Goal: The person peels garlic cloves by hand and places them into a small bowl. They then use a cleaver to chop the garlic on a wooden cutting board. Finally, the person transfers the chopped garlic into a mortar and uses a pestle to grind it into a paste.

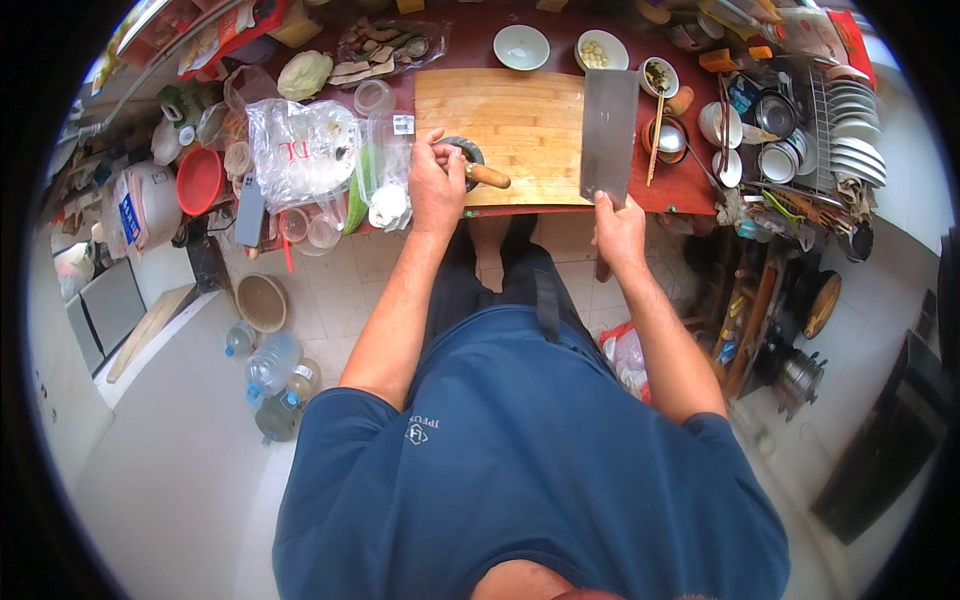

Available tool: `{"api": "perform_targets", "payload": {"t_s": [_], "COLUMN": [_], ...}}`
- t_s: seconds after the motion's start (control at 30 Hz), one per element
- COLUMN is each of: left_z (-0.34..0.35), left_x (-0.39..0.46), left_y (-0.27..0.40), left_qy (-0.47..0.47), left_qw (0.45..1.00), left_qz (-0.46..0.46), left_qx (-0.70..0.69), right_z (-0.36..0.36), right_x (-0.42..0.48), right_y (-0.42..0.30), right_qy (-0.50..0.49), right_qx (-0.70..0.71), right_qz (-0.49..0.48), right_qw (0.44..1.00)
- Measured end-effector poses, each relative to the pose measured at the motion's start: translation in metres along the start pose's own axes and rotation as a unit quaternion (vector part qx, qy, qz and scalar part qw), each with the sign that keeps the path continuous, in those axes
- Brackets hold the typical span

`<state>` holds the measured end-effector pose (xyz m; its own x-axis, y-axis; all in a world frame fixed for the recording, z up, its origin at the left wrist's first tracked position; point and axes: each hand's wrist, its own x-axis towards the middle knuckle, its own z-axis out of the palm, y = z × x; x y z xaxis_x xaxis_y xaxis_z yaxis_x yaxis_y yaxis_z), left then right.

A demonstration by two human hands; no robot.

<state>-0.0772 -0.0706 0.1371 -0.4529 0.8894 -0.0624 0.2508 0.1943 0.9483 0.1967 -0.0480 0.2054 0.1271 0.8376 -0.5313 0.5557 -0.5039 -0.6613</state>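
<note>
My right hand [621, 234] grips a wide-bladed cleaver [609, 135] by its handle. The blade points away from me over the right edge of a wooden cutting board [517, 112]. At the board's near left corner, my left hand [439, 180] is beside a dark mortar [471, 150], its fingers curled. Whether something small sits between those fingertips is unclear. A wooden pestle [489, 176] leans out of the mortar to the right. Beyond the board stand a pale bowl [521, 47] and a second bowl [611, 49] holding peeled garlic cloves [593, 55].
Left of the board lie a clear plastic bag [300, 150], a green gourd [360, 187], a cabbage [304, 75] and a phone [250, 210]. To the right are chopsticks [655, 139] across a small bowl [660, 73], and a dish rack [821, 112] with stacked plates [856, 142].
</note>
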Motion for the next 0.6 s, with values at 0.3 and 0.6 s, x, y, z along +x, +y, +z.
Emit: {"api": "perform_targets", "payload": {"t_s": [0.3, 0.6], "left_z": [0.006, 0.017], "left_x": [-0.002, -0.009], "left_y": [0.006, 0.016], "left_qy": [0.000, 0.083], "left_qw": [0.999, 0.995], "left_qz": [0.009, -0.013], "left_qx": [0.037, 0.060], "right_z": [0.012, 0.022], "right_x": [0.059, 0.119], "right_y": [0.068, 0.112], "right_qy": [0.052, 0.016], "right_qx": [-0.300, -0.310], "right_qz": [-0.080, -0.227], "right_qw": [0.949, 0.923]}}
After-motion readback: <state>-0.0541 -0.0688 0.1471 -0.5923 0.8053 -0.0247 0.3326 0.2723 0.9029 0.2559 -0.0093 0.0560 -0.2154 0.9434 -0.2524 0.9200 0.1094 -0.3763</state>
